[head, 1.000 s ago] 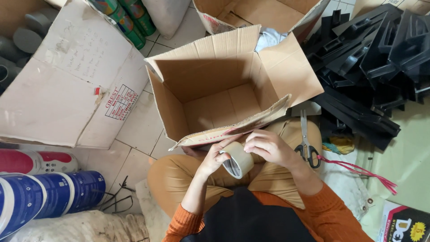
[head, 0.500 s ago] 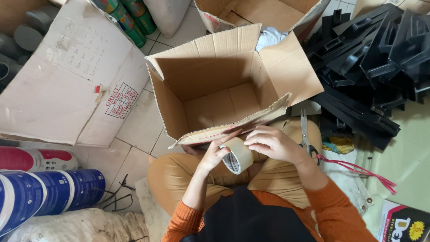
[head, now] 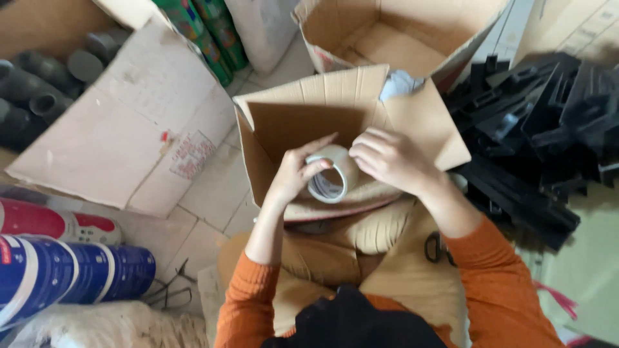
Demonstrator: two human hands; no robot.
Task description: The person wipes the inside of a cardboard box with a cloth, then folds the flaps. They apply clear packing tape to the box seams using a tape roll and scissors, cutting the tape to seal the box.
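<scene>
I see both hands raised in front of the open brown cardboard box [head: 303, 122], meeting over a pale roll of clear packing tape [head: 332, 173] that sits near the centre of my view, just above the box's lower flap. The left hand [head: 298, 173] comes up from seven o'clock on a bare forearm, the orange sleeve pushed back to the elbow; its fingers curl round the roll's left rim, the index finger stretched up toward one o'clock and the thumb pressed on the near edge — a firm clasp on the roll. The right hand [head: 393, 158] reaches in from four o'clock, wrist bent, fingers bunched and pressed against the roll's right side; whether the fingertips pinch a tape end I cannot tell. The box lies tipped with its mouth toward me, over the person's tan trousers. At three o'clock lies a heap of black plastic parts [head: 548, 122]; at twelve, a second open carton [head: 400, 32]; at ten, a flattened cardboard sheet [head: 122, 129]; at eight, blue and red cylindrical cans [head: 64, 270]. Dark scissors [head: 438, 248] rest at the right forearm.
</scene>
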